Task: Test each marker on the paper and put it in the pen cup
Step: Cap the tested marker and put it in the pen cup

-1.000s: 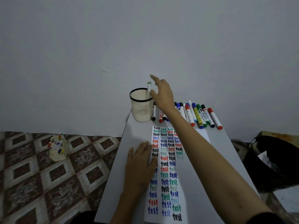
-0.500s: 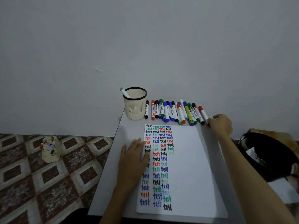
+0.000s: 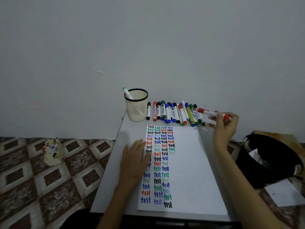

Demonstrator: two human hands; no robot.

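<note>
one green marker (image 3: 127, 93) in the pen cup (image 3: 136, 106); right hand (image 3: 225, 128) grips a red marker (image 3: 209, 112) above the right end of the row (image 3: 173, 113), cap looks on, left hand (image 3: 135, 161) flat on paper (image 3: 186, 162); next, likely: uncap, write.

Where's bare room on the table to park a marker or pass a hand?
Free: blank right half of the paper, between the test columns and the right arm; table strip between pen cup and left hand. Crowded: marker row along the back edge.

black bin (image 3: 254, 172), tiled floor, box (image 3: 53, 160)
</note>
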